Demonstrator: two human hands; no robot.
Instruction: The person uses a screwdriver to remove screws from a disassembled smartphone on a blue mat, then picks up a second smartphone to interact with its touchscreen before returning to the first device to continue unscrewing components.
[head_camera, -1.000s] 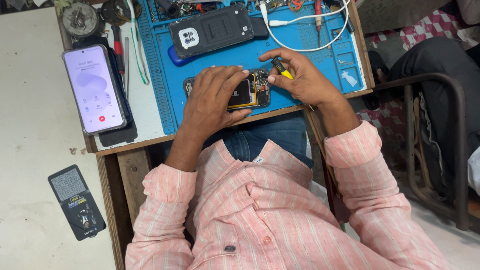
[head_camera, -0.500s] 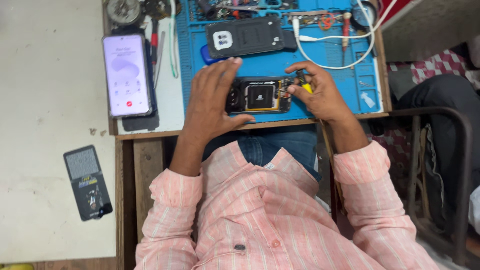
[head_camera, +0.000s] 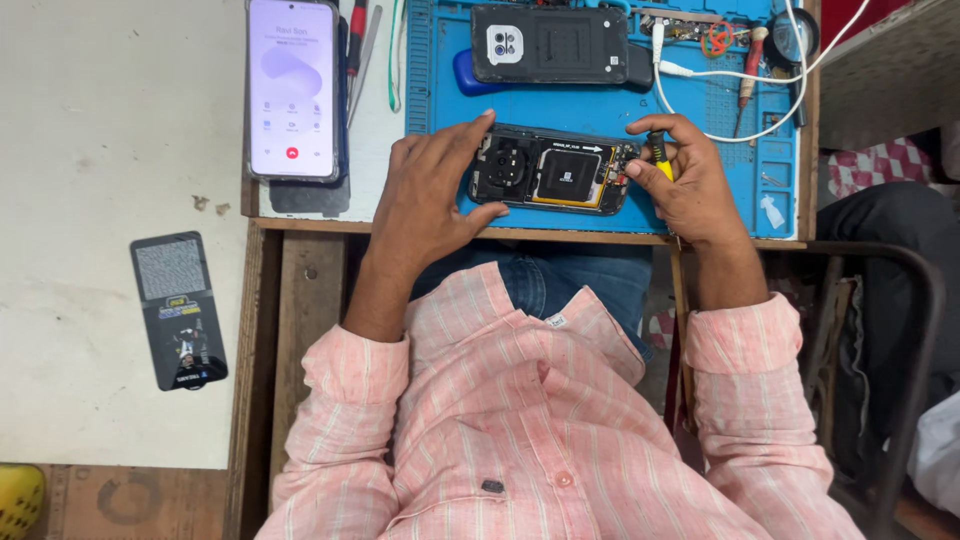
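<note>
Black and opened, the disassembled phone (head_camera: 552, 170) lies flat on the blue repair mat (head_camera: 700, 130), near the mat's front edge, with its internal parts facing up. The left hand (head_camera: 430, 195) grips the phone's left end, fingers spread along the far edge and thumb pressed on the near edge. The right hand (head_camera: 685, 175) is closed around a small yellow-handled screwdriver (head_camera: 660, 158), its tip set at the phone's right end. Both sleeves are pink striped fabric.

Beyond the opened phone, toward the far side of the mat, lies a black back cover (head_camera: 550, 44) with a camera cut-out. A white cable (head_camera: 720, 85) loops across the mat's right part, near a red-tipped tool (head_camera: 750, 65). Left of the mat, on the wooden worktop (head_camera: 600, 236), a second phone (head_camera: 292, 90) rests face up with its screen lit. On the floor to the left, well apart from the worktop, lies a dark card-like device (head_camera: 178, 310).
</note>
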